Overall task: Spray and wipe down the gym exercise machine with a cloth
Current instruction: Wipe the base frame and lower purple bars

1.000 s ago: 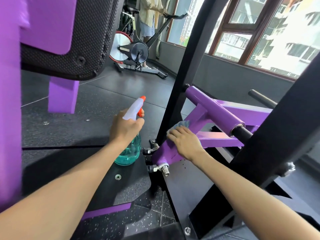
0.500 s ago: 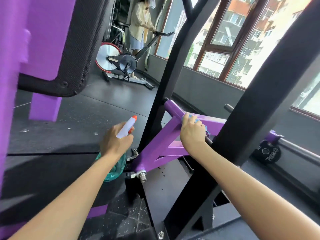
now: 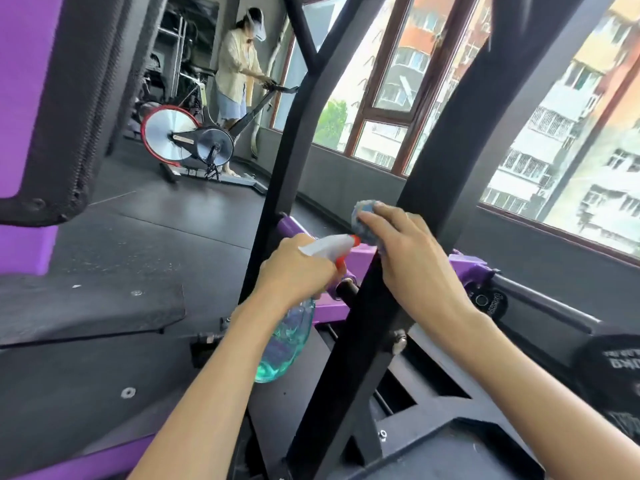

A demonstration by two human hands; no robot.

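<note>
My left hand point(image 3: 294, 271) grips the neck of a spray bottle point(image 3: 285, 344) with a teal clear body and a white head with a red nozzle, which points right toward the cloth. My right hand point(image 3: 412, 261) holds a bunched blue-grey cloth point(image 3: 363, 216) against the slanted black frame post point(image 3: 429, 202) of the exercise machine. The machine's purple arm point(image 3: 294, 230) runs behind both hands, mostly hidden by them.
A second black upright point(image 3: 294, 140) stands left of my hands. A black weight plate point(image 3: 488, 303) sits on a bar at the right. A padded seat back point(image 3: 86, 98) hangs at upper left. A person stands at a spin bike point(image 3: 194, 140) by the windows.
My right hand with the cloth has moved up off the purple arm onto the black slanted post. My left hand has raised the bottle and swung it right, close to the cloth.
</note>
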